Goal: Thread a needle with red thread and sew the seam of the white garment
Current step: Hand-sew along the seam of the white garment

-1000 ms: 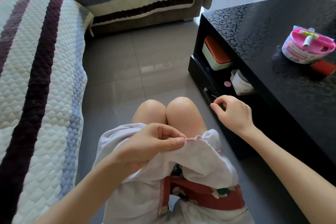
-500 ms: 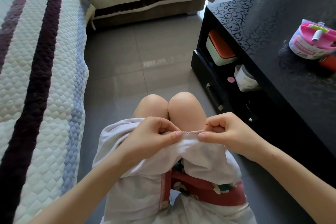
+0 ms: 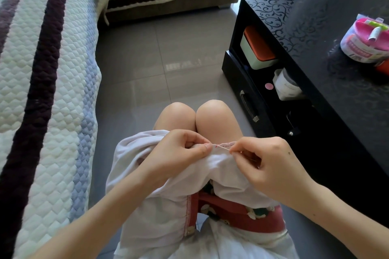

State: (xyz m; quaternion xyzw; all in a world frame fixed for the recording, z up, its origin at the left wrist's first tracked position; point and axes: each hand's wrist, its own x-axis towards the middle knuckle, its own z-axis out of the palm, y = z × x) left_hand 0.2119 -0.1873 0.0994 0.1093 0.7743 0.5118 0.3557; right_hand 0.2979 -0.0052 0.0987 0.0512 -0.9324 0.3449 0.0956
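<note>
The white garment [image 3: 160, 212] lies across my lap, its upper edge raised over my knees. My left hand [image 3: 181, 153] pinches the folded seam [image 3: 224, 144], where small red stitches show. My right hand [image 3: 265, 164] pinches the thin needle [image 3: 223, 148] between thumb and forefinger. The needle's tip points left into the seam, close to my left thumb. Red thread shows only as short stitches along the edge.
A black low table [image 3: 315, 33] stands at the right with a pink sewing kit [image 3: 366, 40] on top. Its open shelf holds an orange-lidded box [image 3: 257, 48] and a white pouch [image 3: 286, 86]. A quilted striped sofa [image 3: 42, 90] fills the left. Grey floor tiles lie ahead.
My right hand came back from beside the table's drawer to the seam and now points the needle into the cloth. My left hand kept its hold on the garment.
</note>
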